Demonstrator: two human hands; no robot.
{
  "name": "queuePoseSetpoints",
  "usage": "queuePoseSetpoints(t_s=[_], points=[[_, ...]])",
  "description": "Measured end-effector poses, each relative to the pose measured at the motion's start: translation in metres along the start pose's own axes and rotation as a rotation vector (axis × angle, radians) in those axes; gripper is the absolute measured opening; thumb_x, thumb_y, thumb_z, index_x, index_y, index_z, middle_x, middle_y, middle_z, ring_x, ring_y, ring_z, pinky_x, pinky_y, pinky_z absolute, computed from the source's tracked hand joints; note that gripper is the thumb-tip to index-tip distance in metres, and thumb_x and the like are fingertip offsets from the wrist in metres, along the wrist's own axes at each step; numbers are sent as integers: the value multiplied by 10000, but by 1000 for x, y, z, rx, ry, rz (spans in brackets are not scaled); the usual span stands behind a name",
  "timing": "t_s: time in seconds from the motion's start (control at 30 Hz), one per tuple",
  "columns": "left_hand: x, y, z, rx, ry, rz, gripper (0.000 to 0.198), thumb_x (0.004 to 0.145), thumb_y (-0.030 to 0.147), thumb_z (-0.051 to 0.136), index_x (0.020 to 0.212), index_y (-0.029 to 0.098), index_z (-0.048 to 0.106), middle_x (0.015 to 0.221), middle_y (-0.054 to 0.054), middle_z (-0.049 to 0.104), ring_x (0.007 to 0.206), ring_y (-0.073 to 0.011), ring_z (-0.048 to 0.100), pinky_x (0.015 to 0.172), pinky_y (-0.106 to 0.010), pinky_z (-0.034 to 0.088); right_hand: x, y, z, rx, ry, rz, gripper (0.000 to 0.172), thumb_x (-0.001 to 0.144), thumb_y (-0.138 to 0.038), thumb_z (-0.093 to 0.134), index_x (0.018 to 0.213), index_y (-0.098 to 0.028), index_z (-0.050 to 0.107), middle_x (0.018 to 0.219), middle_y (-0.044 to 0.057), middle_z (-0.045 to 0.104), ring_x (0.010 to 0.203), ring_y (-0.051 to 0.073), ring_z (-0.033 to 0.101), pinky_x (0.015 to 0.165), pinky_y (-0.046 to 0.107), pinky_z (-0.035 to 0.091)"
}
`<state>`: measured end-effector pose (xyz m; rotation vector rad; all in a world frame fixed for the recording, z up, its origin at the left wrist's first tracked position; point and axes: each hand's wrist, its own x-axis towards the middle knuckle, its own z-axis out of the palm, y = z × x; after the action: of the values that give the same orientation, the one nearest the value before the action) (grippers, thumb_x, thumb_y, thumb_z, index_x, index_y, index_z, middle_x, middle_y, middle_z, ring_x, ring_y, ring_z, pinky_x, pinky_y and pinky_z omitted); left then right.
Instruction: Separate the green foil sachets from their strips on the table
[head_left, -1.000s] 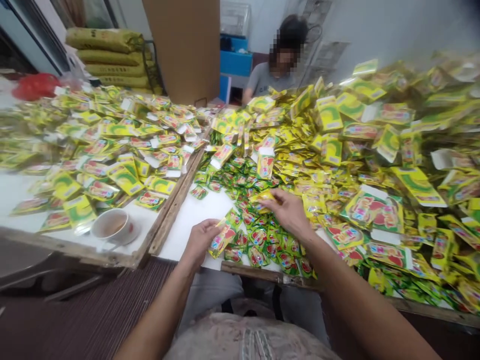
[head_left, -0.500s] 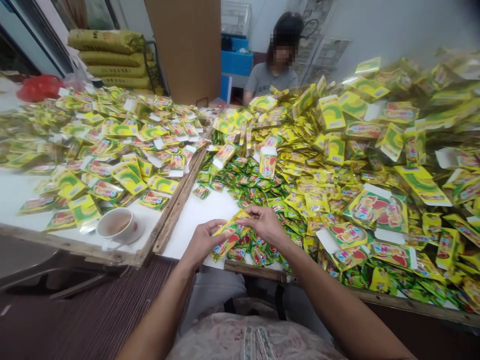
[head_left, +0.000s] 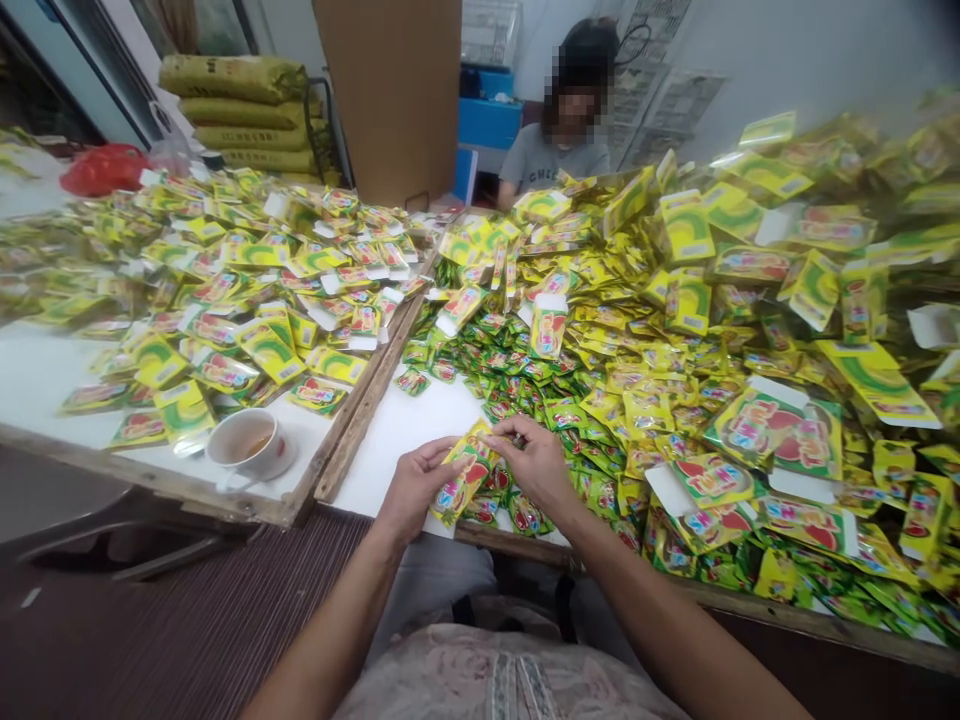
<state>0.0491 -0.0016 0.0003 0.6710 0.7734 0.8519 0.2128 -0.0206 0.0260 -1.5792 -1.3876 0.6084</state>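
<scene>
Near the table's front edge, my left hand point(head_left: 421, 482) is closed around the lower left side of a small yellow and green printed box point(head_left: 463, 480). The fingers of my right hand point(head_left: 531, 462) pinch the box's upper end. It is tilted, with its front, which bears a red fruit picture, facing up. Small green sachets point(head_left: 517, 378) lie just beyond and under my hands, and yellow sachets point(head_left: 645, 400) are heaped to their right. What my right fingertips cover at the box's end is hidden.
More printed boxes point(head_left: 266, 350) are spread over the left table, with a cup of brown liquid point(head_left: 251, 445) near its corner. A wooden rim point(head_left: 375, 400) divides the tables. Boxes with raised flaps point(head_left: 720, 480) lie right. A person point(head_left: 562, 150) sits opposite, near stacked yellow sacks point(head_left: 247, 110).
The box has turned steeper and its front shows more fully. Both hands stay on it, at its lower side and upper end. The whole view has shifted slightly.
</scene>
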Motion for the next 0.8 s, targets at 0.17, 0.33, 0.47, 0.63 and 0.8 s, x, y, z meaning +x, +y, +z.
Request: queuePoseSetpoints(t_s=[0.17,0.33,0.47,0.63,0.8], points=[[-1,0,0,35,18,-13,394,568,244,801,933,137,694,782,-48,738,648,-169,670,636,-257,525,-7,1,3,21,-112,40,203,734,-363,624,640,-187,659,648,19,648,658,164,561,684,297,431],[-2,1,-1,79,26,-24,400,554,256,806,919,134,697,722,-41,731,622,-163,658,625,-252,509,-13,-5,-3,-41,-257,62,187,750,-385,611,726,-240,726,892,53,686,1095,255,509,949,415,340],[-2,7,1,95,16,-46,388,524,255,818,868,124,699,712,-46,725,588,-155,639,594,-244,491,-17,-5,4,132,-404,116,201,682,-408,685,748,-222,727,861,35,677,914,219,590,852,368,431],[-4,10,3,182,-47,-45,490,580,338,786,1018,164,655,845,-49,721,712,-175,652,676,-268,495,-20,2,17,329,-316,281,236,658,-331,687,832,-173,670,798,29,681,739,184,619,695,321,495],[7,22,-7,535,-179,-91,363,598,419,757,776,113,675,670,-40,680,588,-173,607,529,-245,455,-17,-2,5,99,-188,135,237,717,-247,608,949,-201,607,931,35,663,878,183,605,802,332,466]])
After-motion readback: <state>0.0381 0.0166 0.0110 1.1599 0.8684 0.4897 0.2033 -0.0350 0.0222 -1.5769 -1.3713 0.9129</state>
